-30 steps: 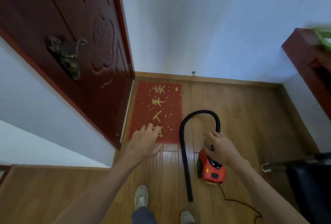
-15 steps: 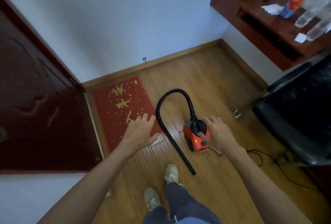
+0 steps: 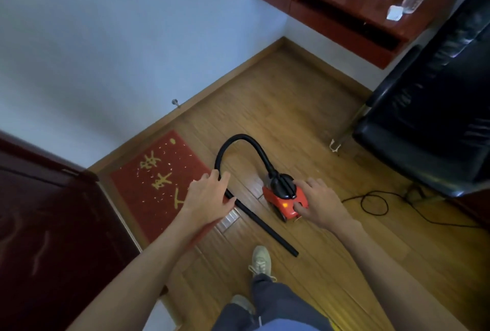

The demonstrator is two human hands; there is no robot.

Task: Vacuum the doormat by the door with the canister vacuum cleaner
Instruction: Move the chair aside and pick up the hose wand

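Note:
A red doormat [image 3: 155, 179] with gold characters and scattered pale specks lies on the wood floor beside the dark red door [image 3: 47, 224]. A small red and black canister vacuum [image 3: 285, 195] stands to its right, an orange light glowing on its rear. Its black hose [image 3: 238, 140] arches up and back down, and the straight tube ends near my shoe. My left hand [image 3: 209, 198] hovers with spread fingers over the hose at the mat's edge. My right hand [image 3: 318, 202] rests on the canister's rear, thumb pressing on its back end.
A black leather chair [image 3: 429, 108] fills the right side. A red wooden desk [image 3: 344, 10] holds bottles and paper at top right. The vacuum's black cord [image 3: 376, 203] loops across the floor toward the chair. A doorstop [image 3: 175, 102] sticks out above the skirting board.
My view has swung right and down, bringing the chair and desk in. My left hand has moved from the mat to above the hose. My right hand has settled on the canister's rear.

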